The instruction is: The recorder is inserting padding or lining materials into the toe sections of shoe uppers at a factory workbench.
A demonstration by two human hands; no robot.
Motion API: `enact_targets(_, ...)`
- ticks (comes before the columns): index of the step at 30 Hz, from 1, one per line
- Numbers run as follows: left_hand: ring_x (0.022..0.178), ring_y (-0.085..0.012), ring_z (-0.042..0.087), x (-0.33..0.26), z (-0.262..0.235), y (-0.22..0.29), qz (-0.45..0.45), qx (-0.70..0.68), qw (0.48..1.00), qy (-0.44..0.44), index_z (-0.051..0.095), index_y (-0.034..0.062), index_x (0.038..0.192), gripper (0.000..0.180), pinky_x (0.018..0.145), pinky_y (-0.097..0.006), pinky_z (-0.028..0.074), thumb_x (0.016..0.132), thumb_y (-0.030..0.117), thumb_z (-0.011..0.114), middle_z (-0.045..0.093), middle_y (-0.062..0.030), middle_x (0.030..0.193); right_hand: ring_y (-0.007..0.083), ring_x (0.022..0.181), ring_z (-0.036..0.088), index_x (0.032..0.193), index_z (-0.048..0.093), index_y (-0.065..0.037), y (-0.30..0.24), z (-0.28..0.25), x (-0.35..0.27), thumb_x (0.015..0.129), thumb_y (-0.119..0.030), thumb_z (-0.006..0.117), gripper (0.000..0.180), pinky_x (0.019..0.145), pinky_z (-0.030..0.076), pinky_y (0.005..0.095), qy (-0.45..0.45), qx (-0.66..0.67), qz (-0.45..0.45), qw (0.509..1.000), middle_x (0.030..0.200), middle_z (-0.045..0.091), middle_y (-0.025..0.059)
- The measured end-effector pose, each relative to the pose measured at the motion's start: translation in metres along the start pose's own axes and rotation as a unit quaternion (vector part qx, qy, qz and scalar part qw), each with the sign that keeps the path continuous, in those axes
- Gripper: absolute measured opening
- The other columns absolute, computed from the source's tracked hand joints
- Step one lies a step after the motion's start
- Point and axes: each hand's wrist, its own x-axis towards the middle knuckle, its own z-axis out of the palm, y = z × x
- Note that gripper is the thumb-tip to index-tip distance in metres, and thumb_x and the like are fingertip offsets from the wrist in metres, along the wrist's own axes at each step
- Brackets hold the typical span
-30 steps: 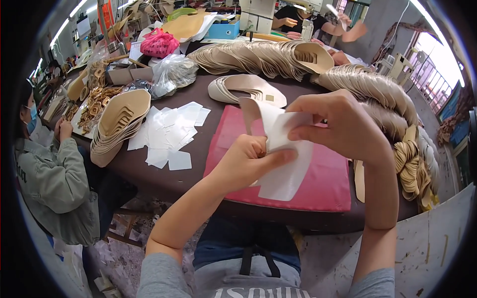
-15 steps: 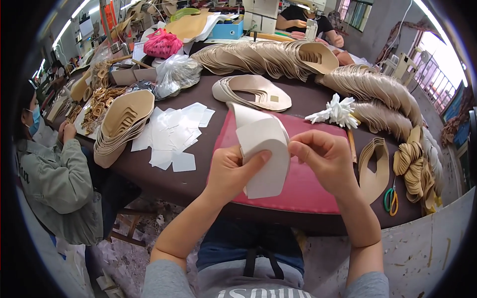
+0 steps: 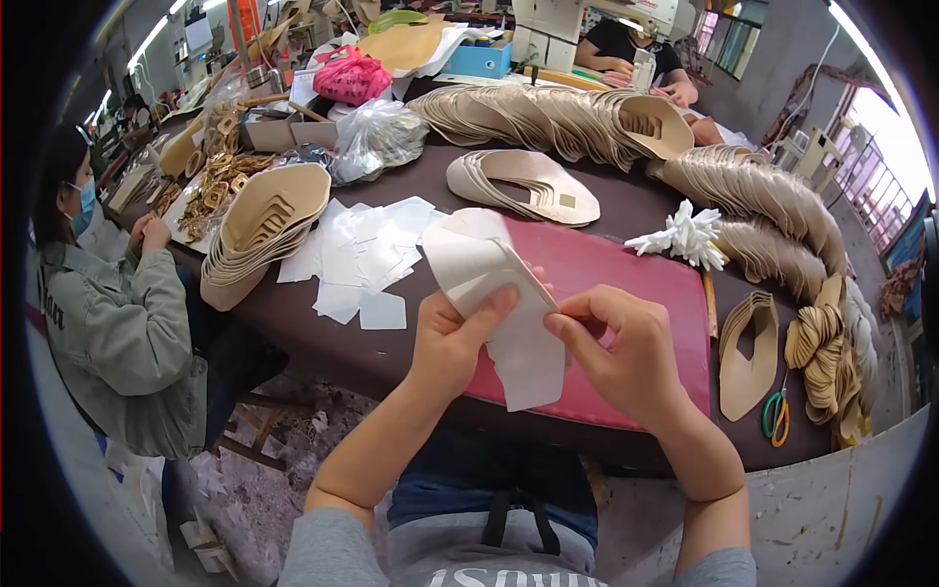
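A curved cream shoe upper (image 3: 479,252), its pale lining side partly showing, is held up over a red mat (image 3: 641,293). My left hand (image 3: 452,338) grips it from the left, thumb across the front and fingertips showing behind. At the right edge, my right hand (image 3: 623,342) pinches with thumb and forefinger; the other fingers are curled. Whatever small bit lies between those fingertips besides the edge is hidden. Beyond the mat lies a small stack of cream uppers (image 3: 579,203). Loose white square sheets (image 3: 367,254) are spread left of my hands.
A stack of tan uppers (image 3: 230,259) stands at the left, and long rows of uppers (image 3: 528,122) curve along the back and right. Green-and-orange scissors (image 3: 777,419) lie near a tan upper (image 3: 743,386). A person (image 3: 127,323) sits at left; another works behind at a sewing machine.
The upper has been turned and tilted in my hands, showing more of its curved outer face and a ragged lower end. The whole view has shifted slightly, moving the table rightward.
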Motion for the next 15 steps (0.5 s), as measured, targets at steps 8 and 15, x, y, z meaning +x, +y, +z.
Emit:
enact_targets(8,0.088,-0.0187,0.067,-0.005,-0.019,0.011,0.003,0.262,0.964,0.039,0.061,-0.0023,0.114,0.026,0.077,-0.025,0.054,0.089,0.006,0.059,0.069,-0.0132,0.102,0.0112,0.055,0.048,0.083,0.067,0.001,0.0,0.02,0.008,0.076,-0.001,0.07,0.008,0.051,0.039,0.0227,0.014,0.001,-0.036,0.999,0.071,0.064,0.0047)
enact_targets(15,0.083,-0.0147,0.066,-0.008,-0.009,0.005,-0.036,0.205,0.978,0.016,0.061,-0.0018,0.112,0.023,0.072,-0.023,0.053,0.092,0.009,0.059,0.069,-0.0121,0.101,0.0132,0.066,0.053,0.092,0.068,-0.001,0.004,0.012,0.016,0.075,-0.006,0.074,0.019,0.061,0.044,0.0249,0.061,-0.062,-0.131,0.988,0.086,0.064,0.0055)
